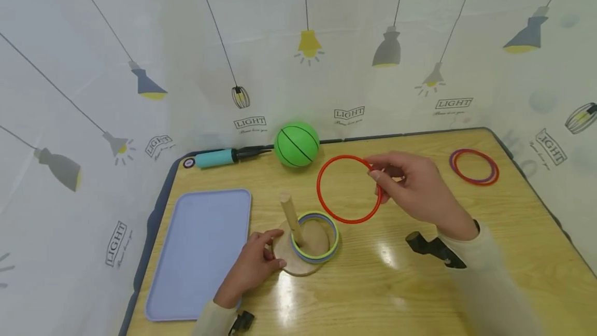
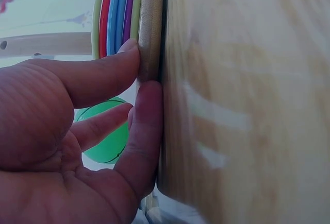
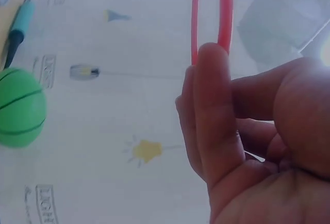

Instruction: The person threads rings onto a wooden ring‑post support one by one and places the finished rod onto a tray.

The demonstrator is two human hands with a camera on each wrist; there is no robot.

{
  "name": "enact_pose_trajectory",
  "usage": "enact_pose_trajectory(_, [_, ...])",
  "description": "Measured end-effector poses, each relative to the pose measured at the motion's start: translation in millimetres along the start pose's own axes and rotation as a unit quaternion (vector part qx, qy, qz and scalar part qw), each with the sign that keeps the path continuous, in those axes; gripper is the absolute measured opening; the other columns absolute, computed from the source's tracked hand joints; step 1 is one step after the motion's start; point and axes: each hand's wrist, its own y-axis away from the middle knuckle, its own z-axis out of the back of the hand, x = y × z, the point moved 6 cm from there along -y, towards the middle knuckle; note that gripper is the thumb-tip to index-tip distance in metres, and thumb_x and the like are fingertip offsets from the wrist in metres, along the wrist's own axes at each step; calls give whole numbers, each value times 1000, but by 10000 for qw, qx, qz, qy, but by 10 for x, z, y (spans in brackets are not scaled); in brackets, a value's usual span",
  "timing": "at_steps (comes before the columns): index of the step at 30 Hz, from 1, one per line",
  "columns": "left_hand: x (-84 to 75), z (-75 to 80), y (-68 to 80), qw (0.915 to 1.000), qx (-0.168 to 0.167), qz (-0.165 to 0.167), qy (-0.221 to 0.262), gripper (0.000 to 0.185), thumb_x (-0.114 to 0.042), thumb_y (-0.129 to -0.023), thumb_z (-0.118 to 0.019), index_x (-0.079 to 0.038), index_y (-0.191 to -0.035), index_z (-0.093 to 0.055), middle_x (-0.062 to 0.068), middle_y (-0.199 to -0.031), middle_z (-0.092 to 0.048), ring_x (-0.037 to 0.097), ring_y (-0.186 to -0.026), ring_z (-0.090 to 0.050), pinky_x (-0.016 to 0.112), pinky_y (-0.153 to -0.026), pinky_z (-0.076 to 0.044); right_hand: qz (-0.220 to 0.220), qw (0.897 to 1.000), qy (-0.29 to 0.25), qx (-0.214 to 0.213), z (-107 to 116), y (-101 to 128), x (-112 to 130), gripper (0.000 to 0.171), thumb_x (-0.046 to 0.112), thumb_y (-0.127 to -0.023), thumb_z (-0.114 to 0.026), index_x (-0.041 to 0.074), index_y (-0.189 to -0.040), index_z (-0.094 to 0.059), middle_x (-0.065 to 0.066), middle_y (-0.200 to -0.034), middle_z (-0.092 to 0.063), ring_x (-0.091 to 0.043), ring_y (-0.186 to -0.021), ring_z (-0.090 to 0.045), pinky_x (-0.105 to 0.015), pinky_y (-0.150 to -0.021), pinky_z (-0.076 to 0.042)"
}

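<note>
My right hand [image 1: 415, 185] pinches a thin red ring [image 1: 319, 185] between thumb and fingers, raised over the table to the right of a wooden peg stand. The stand has a round base [image 1: 290, 261] and an upright peg [image 1: 290, 217]. My left hand [image 1: 252, 263] grips the left edge of that base, thumb on top, as the left wrist view shows. Around the peg lies a stack of coloured rings [image 1: 315, 260], shifted to the right. Side on, the stacked rings [image 2: 118, 15] show yellow-green, red, blue and purple.
A pale blue tray [image 1: 205, 242] lies left of the stand. Along the back edge are a green ball [image 1: 297, 144], a turquoise hand pump [image 1: 213, 158] and a small dark roll [image 1: 188, 163]. At the far right, a red ring [image 1: 489, 183] overlaps a purple ring [image 1: 451, 162].
</note>
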Motion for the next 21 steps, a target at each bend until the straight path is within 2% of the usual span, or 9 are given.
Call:
enact_pose_trajectory(6, [20,9,-9,10000,-17,65,14,67,-14,-86,-90,-16,-147,-61,15,-119,-56,6,-80,-59,23,-72,-49,376,9983,-450,2,-165,-100,281,24,-6,-98,-69,0,-121,-75,-5,-86,-70,-10,-60,-69,-28,-57,-60])
enact_pose_trajectory(11, [30,7,-17,10000,-9,25,64,67,-14,-85,-90,-16,-147,-62,15,-119,-56,7,-81,-59,23,-73,-49,594,9954,-717,224,-368,-199,386,22,-6,-98,-69,-1,-119,-75,-7,-85,-70,-10,-59,-68,-28,-54,-58])
enact_pose_trajectory(15, [38,0,-16,10000,34,-8,69,67,-16,-86,-90,-18,-147,-61,15,-119,-56,8,-82,-58,23,-73,-49,584,9943,-707,549,-576,-233,313,20,-2,-100,-68,-1,-119,-74,-7,-84,-69,-9,-59,-68,-28,-53,-57])
enact_pose_trajectory(21, [45,-1,-7,9999,45,78,75,68,-17,-86,-90,-20,-147,-61,13,-118,-56,9,-83,-57,25,-74,-48,107,9939,-637,898,-829,-202,75,20,0,-101,-67,0,-121,-74,-7,-85,-68,-9,-61,-69,-30,-54,-58])
